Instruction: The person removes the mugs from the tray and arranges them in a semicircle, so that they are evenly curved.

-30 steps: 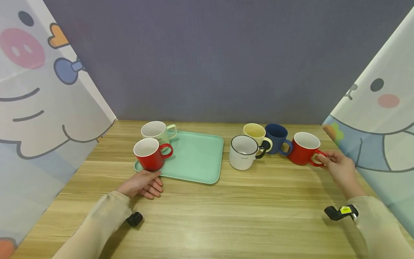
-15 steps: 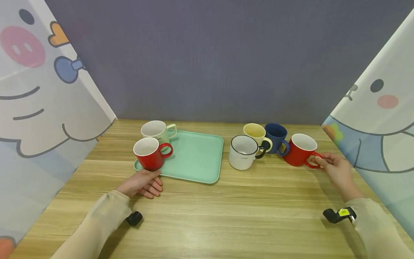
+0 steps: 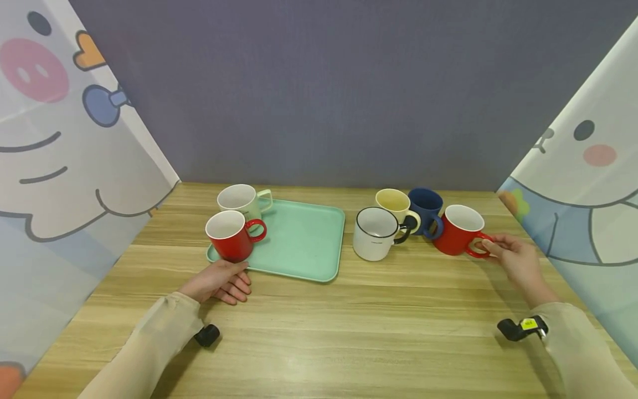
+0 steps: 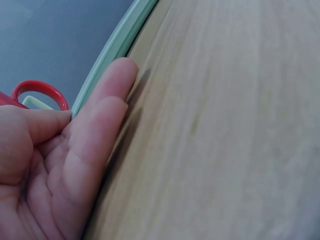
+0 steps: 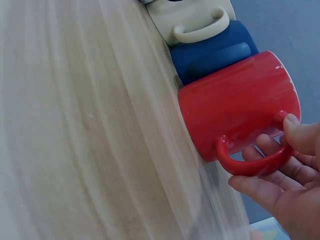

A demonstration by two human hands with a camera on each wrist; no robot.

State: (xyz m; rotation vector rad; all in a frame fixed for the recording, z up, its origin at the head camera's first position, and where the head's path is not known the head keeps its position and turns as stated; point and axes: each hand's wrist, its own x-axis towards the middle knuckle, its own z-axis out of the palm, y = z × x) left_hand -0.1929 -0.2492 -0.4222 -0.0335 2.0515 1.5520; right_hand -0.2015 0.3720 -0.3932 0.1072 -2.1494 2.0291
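Observation:
My right hand (image 3: 518, 263) holds a red mug (image 3: 454, 233) by its handle; in the right wrist view the thumb lies on the red handle (image 5: 260, 166) with fingers curled round it. This upright mug stands at the right end of a group, against a blue mug (image 3: 425, 210). My left hand (image 3: 216, 281) is at the front left edge of a mint green tray (image 3: 299, 238), thumb on its rim and fingers along the outside, pinching the edge. On the tray's left side stand another red mug (image 3: 231, 244) and a pale green mug (image 3: 249, 213).
A white enamel mug (image 3: 371, 244) with a black rim and a yellow mug (image 3: 394, 200) stand left of the blue one. All rest on a wooden table (image 3: 349, 332). A grey panel (image 3: 319, 94) rises behind, with printed cloths at both sides.
My right hand has moved the red mug leftward along the table, up against the blue mug. The left hand and tray stay in place.

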